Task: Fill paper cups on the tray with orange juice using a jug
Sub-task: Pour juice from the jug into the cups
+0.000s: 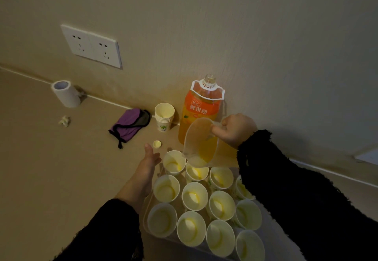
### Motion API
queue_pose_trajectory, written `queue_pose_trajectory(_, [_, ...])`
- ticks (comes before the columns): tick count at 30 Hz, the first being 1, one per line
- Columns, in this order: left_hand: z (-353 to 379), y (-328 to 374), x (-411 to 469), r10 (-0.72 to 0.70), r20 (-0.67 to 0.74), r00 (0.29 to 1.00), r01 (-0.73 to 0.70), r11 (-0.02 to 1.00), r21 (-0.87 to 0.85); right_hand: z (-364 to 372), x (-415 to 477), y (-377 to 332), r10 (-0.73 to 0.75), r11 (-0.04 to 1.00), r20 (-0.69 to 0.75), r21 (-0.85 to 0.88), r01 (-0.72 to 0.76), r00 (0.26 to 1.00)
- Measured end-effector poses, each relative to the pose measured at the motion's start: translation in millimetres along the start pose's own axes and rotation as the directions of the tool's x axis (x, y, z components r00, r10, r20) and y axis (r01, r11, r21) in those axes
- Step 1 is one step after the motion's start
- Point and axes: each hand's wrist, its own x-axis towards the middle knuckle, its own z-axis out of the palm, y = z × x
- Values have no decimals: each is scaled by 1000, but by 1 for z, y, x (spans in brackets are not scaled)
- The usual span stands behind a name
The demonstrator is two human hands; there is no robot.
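Note:
A clear plastic jug (201, 144) with orange juice in it is tilted, spout down, over a paper cup (196, 172) in the far row of the tray (145, 213). My right hand (235, 129) grips the jug's handle. Several white paper cups, such as the paper cup in the middle (194, 196), stand packed on the tray, each with a little juice at the bottom. My left hand (148, 163) lies flat and relaxed on the table beside the tray's left edge, holding nothing.
An uncapped orange juice bottle (201, 109) stands against the wall behind the jug. Beside it is a stack of spare cups (164, 116), a bottle cap (157, 144), a purple pouch (128, 124), a white roll (65, 93) and a crumpled scrap (64, 120).

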Motion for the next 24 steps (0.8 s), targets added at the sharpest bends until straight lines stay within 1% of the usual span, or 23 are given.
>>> queue_pose_trajectory(12, [-5,-5,1,-38,27,999,38,999,-5,0,-1,-10,-3,1000,49,-21,4,999])
queue_pose_trajectory(24, [-5,-3,-6,-53,60,997,55,998,-34,4,-1,-11,-45,994,18,-95,47,999])
